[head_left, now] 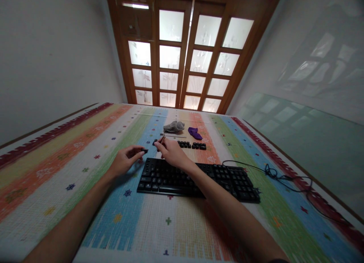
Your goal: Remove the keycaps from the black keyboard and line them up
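Note:
My left hand (127,158) is closed in a pinch on a small black keycap (145,151), just off the upper left corner of a black keyboard (170,189). Above the keyboard's back edge, my right hand (173,152) pinches a thin dark stick-like tool (163,139), whose exact kind is too small to make out. Loose black keycaps (199,145) lie in a row behind the keyboard, partly hidden by the right hand. The right forearm crosses over the keyboard and covers some of its keys.
Behind the keycaps lie a thin rod (178,136), a crumpled grey cloth (174,126) and a purple cloth (195,133). The keyboard's black cable (273,172) trails right in a tangle. A striped tablecloth (96,202) covers the table; wooden glass-paned doors (184,77) stand beyond.

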Action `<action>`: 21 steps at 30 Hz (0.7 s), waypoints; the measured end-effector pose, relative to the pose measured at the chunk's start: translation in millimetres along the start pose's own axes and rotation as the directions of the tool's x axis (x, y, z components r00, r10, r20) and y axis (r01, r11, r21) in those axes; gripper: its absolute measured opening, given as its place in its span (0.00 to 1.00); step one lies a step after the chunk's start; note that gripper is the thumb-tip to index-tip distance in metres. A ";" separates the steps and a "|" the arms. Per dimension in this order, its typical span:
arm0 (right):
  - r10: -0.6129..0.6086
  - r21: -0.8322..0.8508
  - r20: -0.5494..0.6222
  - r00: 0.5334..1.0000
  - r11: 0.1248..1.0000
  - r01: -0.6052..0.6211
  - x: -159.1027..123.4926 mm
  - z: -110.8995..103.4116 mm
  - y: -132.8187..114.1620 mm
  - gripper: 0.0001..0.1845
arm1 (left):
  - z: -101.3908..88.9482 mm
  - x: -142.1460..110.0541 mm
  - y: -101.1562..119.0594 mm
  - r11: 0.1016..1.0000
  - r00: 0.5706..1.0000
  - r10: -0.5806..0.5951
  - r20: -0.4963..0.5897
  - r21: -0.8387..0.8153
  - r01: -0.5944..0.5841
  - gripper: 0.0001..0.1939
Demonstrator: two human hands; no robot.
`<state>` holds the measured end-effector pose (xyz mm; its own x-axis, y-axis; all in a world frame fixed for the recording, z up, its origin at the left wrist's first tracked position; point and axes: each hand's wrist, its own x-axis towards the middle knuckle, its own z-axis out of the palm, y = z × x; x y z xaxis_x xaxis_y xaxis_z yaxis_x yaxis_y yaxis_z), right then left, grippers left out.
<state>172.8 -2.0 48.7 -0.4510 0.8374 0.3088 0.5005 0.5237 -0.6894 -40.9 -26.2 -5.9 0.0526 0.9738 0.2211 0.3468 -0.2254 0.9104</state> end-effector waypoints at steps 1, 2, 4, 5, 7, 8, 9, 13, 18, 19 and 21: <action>0.009 0.023 -0.012 1.000 1.000 -0.009 -1.0 -2.3 2.5 0.11 | 0.3 1.1 -1.6 1.000 1.000 -0.017 -0.026 -0.009 0.017 0.25; 0.016 0.047 -0.024 1.000 0.999 -0.015 -2.2 -4.8 4.8 0.11 | 0.8 2.2 -3.5 0.999 0.998 -0.030 -0.051 -0.013 0.029 0.26; 0.029 0.104 -0.039 0.999 0.994 -0.025 -4.9 -10.4 8.5 0.12 | 2.1 4.0 -8.1 0.999 0.996 -0.038 -0.085 0.007 0.039 0.26; 0.042 0.134 -0.041 0.998 0.990 -0.036 -6.2 -13.3 9.9 0.12 | 3.0 4.8 -10.6 0.998 0.995 -0.034 -0.089 0.044 0.038 0.25; 0.071 0.190 -0.047 0.996 0.980 -0.060 -8.4 -18.8 12.1 0.12 | 5.4 6.5 -15.3 0.985 0.997 -0.006 -0.081 0.169 0.020 0.23; 0.078 0.213 -0.051 0.996 0.975 -0.066 -9.1 -21.2 13.0 0.12 | 6.6 7.7 -17.4 0.971 0.998 0.013 -0.069 0.241 0.004 0.21; 0.079 0.234 -0.056 0.995 0.970 -0.064 -9.5 -23.2 13.9 0.11 | 7.9 9.2 -19.4 0.952 0.998 0.034 -0.057 0.306 -0.015 0.19; 0.062 0.274 -0.076 0.995 0.961 -0.038 -8.4 -28.5 16.4 0.12 | 11.1 18.5 -25.8 0.889 0.993 0.113 -0.018 0.448 -0.093 0.14; 0.057 0.276 -0.054 0.997 0.960 -0.040 -5.5 -31.1 15.7 0.12 | 12.7 34.4 -31.9 0.861 0.991 0.132 -0.008 0.497 -0.111 0.12; 0.057 0.274 -0.041 0.998 0.961 -0.043 -5.7 -31.6 15.0 0.12 | 13.6 37.7 -32.9 0.859 0.991 0.132 -0.009 0.500 -0.110 0.12; 0.055 0.265 -0.015 0.998 0.963 -0.049 -6.8 -33.3 13.3 0.13 | 16.7 44.1 -34.5 0.857 0.991 0.135 -0.018 0.504 -0.107 0.12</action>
<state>207.1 4.5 59.2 -0.4119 0.8671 0.2801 0.3085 0.4220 -0.8525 -35.0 25.0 -33.3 0.0823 0.9340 0.3477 0.7635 -0.2834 0.5804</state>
